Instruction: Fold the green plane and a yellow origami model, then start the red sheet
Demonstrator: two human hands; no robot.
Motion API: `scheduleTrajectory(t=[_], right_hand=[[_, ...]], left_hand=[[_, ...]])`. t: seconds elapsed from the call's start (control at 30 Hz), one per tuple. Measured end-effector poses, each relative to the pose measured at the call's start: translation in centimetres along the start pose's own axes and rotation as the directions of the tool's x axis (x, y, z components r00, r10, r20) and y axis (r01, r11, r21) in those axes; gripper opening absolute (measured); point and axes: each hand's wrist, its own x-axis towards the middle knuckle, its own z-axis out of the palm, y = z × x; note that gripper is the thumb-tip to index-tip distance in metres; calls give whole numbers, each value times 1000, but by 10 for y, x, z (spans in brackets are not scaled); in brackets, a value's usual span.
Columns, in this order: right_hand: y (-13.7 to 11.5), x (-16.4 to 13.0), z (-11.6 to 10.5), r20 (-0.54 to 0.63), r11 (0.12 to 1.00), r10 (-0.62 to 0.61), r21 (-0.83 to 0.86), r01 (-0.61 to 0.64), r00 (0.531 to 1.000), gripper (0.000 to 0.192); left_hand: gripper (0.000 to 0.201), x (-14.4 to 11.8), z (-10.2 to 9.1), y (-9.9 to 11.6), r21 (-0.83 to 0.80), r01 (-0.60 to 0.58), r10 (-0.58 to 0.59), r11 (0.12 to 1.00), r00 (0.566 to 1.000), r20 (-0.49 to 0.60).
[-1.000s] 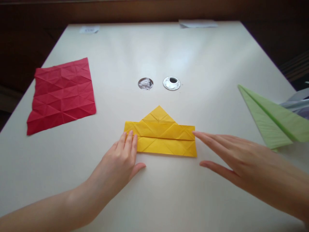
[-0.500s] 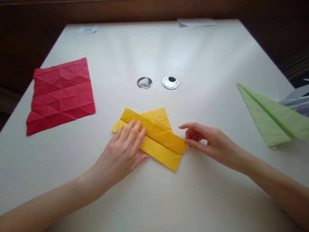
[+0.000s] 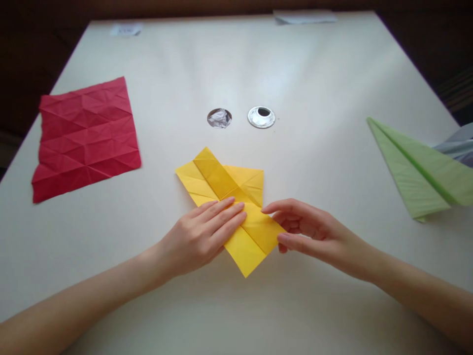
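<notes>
A folded sheet of yellow origami paper [image 3: 254, 231] lies at a slant on the white table, with a long strip folded along it and a flap sticking out at the back right. My left hand [image 3: 207, 229] rests flat on its middle, fingers stretched out and pressing it down; part of the paper under the palm is hidden. My right hand [image 3: 310, 227] is at the paper's right corner, fingers curved and apart, with the thumb and forefinger touching or very near its edge.
Creased red paper [image 3: 88, 140] lies at the left. Folded light green paper [image 3: 414, 170] is at the right, beside a greyish translucent thing [image 3: 460, 145]. Two round table holes, one stuffed with crumpled material [image 3: 219, 119], one with a metal ring [image 3: 261, 117], sit behind the yellow paper.
The yellow paper has turned clockwise, its left end swinging away and its right end coming nearer. My left hand has slid right on it; the right hand has opened slightly. The view has shifted.
</notes>
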Motion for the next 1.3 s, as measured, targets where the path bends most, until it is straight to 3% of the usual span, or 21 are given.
scheduleTrajectory(t=[0.17,0.3,0.4,0.5,0.6,0.77,1.03,1.3], right_hand=[[-10,-10,5,-42,971,-200,-142,192,979,22],[-15,-7,11,-117,871,-433,-312,381,894,18],[-20,-4,15,-165,804,-522,-422,418,837,12],[-27,-3,18,-198,796,-521,-464,389,830,8],[-32,-4,20,-234,839,-467,-423,343,853,7],[-36,-4,24,-251,887,-427,-302,349,869,9],[-37,-7,29,-220,891,-430,-264,371,876,13],[-37,-9,29,-208,883,-437,-282,374,875,12]], left_hand=[[33,1,-4,2,-251,85,-111,964,990,-92],[31,3,-7,6,-456,141,-183,879,982,-51],[29,5,-12,10,-615,212,-242,760,970,36],[30,6,-16,14,-745,324,-292,584,939,180],[30,8,-18,17,-802,424,-306,420,898,315],[29,11,-17,19,-844,460,-265,276,881,393],[32,13,-17,22,-852,474,-160,221,880,448],[35,14,-17,23,-832,469,-163,298,883,440]])
